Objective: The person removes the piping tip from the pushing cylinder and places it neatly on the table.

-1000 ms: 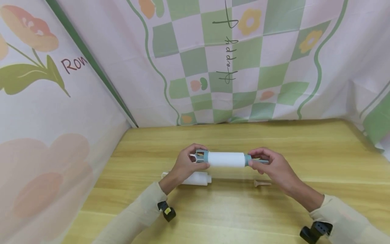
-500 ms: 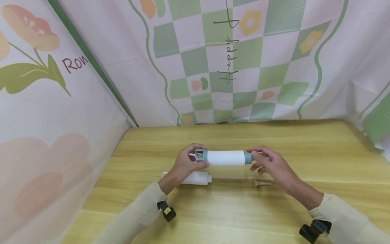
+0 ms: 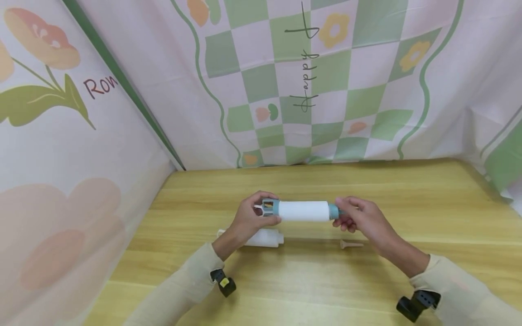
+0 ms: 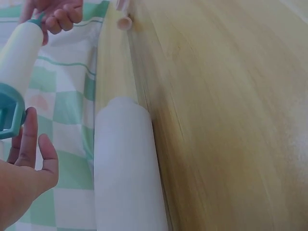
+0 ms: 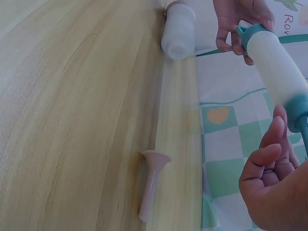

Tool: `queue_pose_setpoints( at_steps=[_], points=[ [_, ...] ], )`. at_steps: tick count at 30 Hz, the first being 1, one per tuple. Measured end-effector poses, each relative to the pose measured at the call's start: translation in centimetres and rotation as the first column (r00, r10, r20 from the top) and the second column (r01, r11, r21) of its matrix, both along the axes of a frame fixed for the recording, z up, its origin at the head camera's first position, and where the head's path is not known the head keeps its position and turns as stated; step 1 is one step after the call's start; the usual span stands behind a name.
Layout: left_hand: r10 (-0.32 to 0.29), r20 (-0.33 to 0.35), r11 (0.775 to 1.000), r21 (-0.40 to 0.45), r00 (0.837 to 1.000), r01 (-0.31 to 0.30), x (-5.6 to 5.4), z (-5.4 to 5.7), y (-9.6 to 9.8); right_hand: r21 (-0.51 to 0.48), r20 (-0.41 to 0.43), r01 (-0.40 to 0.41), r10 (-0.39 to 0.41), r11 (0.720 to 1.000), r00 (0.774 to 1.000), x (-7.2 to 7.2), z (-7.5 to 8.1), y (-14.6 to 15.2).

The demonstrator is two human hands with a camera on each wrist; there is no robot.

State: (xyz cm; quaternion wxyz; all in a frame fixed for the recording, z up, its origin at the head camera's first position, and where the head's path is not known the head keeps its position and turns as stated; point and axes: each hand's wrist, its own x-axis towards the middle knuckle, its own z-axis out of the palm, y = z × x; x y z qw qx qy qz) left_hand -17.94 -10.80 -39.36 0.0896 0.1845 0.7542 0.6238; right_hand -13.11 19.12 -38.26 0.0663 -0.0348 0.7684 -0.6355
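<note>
A white cylindrical squeeze bottle (image 3: 303,211) is held level above the table, with a slotted teal cap (image 3: 270,207) on its left end. My left hand (image 3: 246,216) grips that slotted end between thumb and fingers. At the other end is a teal nozzle cap (image 3: 334,211), which my right hand (image 3: 364,219) pinches; its thin nozzle is mostly hidden by the fingers in the head view. The right wrist view shows the right fingers curled beside the nozzle cap (image 5: 297,109). Below my left wrist, a second white bottle (image 3: 265,238) lies on its side.
A pale pink flared nozzle piece (image 3: 351,244) lies on the wooden table (image 3: 310,280) under the right hand. Patterned curtains (image 3: 330,81) hang along the back and left edges of the table.
The right fingers have shifted round the nozzle cap, with the thumb now higher and the other fingers curled underneath. The left hand and bottle have barely moved.
</note>
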Motion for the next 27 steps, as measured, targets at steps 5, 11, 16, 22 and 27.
queue_pose_setpoints(
  at_steps=[5, 11, 16, 22, 27],
  points=[
    [-0.005, -0.01, 1.0, -0.007, 1.0, 0.005, 0.01, -0.1, -0.04, 0.0, -0.005, -0.007, 0.007, 1.0, 1.0, 0.0, 0.05, 0.07],
    [-0.01, -0.003, 1.0, -0.011, 1.0, 0.009, 0.01, -0.31, -0.12, -0.003, -0.022, -0.022, 0.022, 1.0, 1.0, 0.09, 0.01, 0.18],
    [-0.009, 0.004, 1.0, -0.003, 1.0, 0.009, 0.04, -0.33, -0.13, -0.021, -0.046, -0.043, 0.042, 0.999, 0.998, 0.21, -0.15, 0.31],
    [0.002, 0.01, 1.0, 0.001, 1.0, -0.002, -0.09, -0.21, 0.01, -0.038, -0.114, -0.051, 0.047, 0.998, 0.992, 0.06, -0.53, 0.44],
    [0.012, 0.009, 1.0, 0.009, 1.0, -0.012, -0.19, -0.18, -0.03, -0.005, -0.171, -0.063, 0.061, 0.998, 0.983, 0.01, -0.81, 0.48]
  ],
)
